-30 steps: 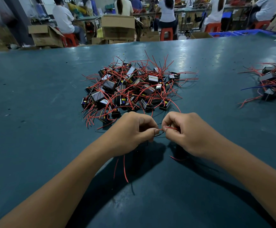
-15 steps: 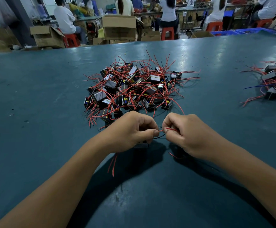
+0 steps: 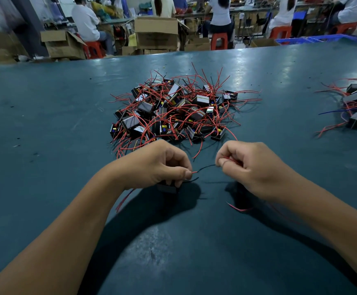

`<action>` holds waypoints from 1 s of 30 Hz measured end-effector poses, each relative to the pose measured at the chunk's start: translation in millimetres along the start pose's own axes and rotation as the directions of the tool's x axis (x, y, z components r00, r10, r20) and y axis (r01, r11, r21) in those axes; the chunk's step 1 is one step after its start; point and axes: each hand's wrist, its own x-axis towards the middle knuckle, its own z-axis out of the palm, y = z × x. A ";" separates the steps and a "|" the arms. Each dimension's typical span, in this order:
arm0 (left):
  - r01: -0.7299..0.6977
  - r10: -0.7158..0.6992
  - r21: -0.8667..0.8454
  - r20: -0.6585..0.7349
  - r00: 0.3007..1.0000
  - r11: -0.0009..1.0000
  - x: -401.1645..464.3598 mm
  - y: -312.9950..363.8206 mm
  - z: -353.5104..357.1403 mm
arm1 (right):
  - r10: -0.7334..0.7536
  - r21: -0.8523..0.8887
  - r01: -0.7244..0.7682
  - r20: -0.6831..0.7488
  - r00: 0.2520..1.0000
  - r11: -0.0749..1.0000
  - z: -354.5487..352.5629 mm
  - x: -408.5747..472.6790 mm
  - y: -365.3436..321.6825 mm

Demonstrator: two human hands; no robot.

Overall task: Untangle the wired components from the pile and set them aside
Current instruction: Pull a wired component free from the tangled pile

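Near edge of a dark teal surface (image 3: 45, 116), both hands low over it and slightly apart. Left hand (image 3: 158, 167), grip curled: thumb and forefinger pinching a red wire tip (image 3: 194, 172), a small black component (image 3: 167, 186) tucked beneath the fingers. Right hand (image 3: 247, 167), grip pinching a red wire (image 3: 230, 159) near the knuckles. Between the two, a thin black wire (image 3: 206, 167) arcing across the gap. Just beyond the hands, at mid-surface, the pile (image 3: 173, 111) of black wired components and red leads. Far right, well apart, a smaller set-aside heap (image 3: 356, 105). Behind, cardboard boxes (image 3: 156, 33) and seated workers (image 3: 86, 20)
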 end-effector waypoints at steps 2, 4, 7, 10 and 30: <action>-0.007 0.007 -0.026 -0.017 1.000 1.000 2.2 0.0 3.4 | -0.027 -0.008 0.028 0.025 0.999 1.000 2.7 0.1 -2.9; -0.024 0.023 -0.023 -0.013 1.000 0.999 5.2 1.3 8.1 | -0.054 -0.010 0.055 0.050 0.997 0.998 6.1 -1.0 -6.1; -0.035 0.034 -0.021 -0.027 0.999 0.999 6.6 1.2 10.5 | -0.076 -0.015 0.077 0.042 0.996 0.997 5.2 -1.2 -6.4; -0.049 0.048 -0.031 -0.042 0.998 0.998 7.6 1.8 11.8 | -0.086 -0.019 0.087 0.051 0.995 0.996 3.8 -0.8 -6.6; -0.058 0.058 -0.033 -0.003 0.998 0.998 6.5 4.6 14.1 | -0.190 -0.085 0.192 0.027 0.981 0.978 4.4 -2.6 -6.4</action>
